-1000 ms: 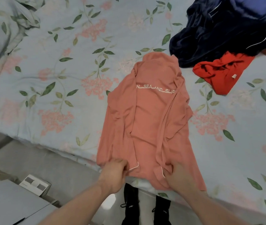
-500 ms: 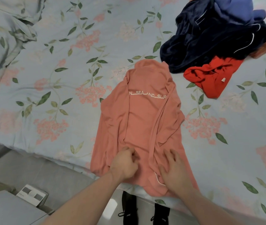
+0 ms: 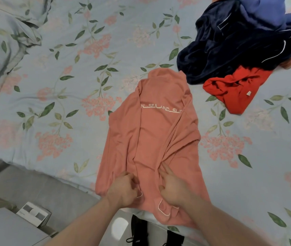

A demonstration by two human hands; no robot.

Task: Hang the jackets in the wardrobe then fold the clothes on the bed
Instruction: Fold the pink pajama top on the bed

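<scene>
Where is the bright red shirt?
In the head view the bright red shirt lies crumpled on the flowery bed sheet, upper right, just below the dark navy pile and to the right of the pink top.

Single view only, head-worn, wide-angle; I see no second view to overlap. Camera looks forward and steeply down from bed's near edge onto floral bedsheet (image 3: pixel 56 89). Close range: forearms enter from bottom, left hand (image 3: pixel 123 190) and right hand (image 3: pixel 174 188) low centre on salmon shirt (image 3: pixel 158 135). Black shoes (image 3: pixel 139 231) at bottom edge, directly below lens. Dark clothes pile (image 3: pixel 238 43) top right, farther off. Edges bowed by lens.
</scene>
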